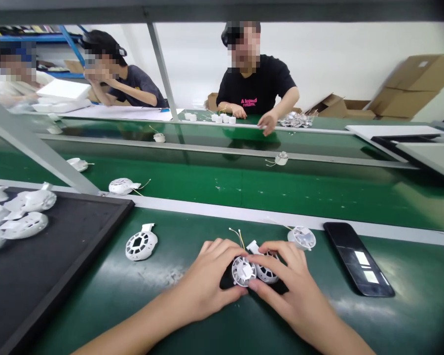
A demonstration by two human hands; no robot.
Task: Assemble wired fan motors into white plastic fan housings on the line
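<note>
Between both hands' fingers [222, 254], two white perforated housings [243, 271].

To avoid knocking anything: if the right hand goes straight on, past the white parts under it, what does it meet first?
The right hand would probably meet the thin yellow wires behind the white parts, though depth is unclear.

"A legend returns" (co-worker's T-shirt [251, 84])

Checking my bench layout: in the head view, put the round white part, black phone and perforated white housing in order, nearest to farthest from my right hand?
Right hand:
1. Round white part, just beyond.
2. Black phone, to the right.
3. Perforated white housing, far left.
</note>
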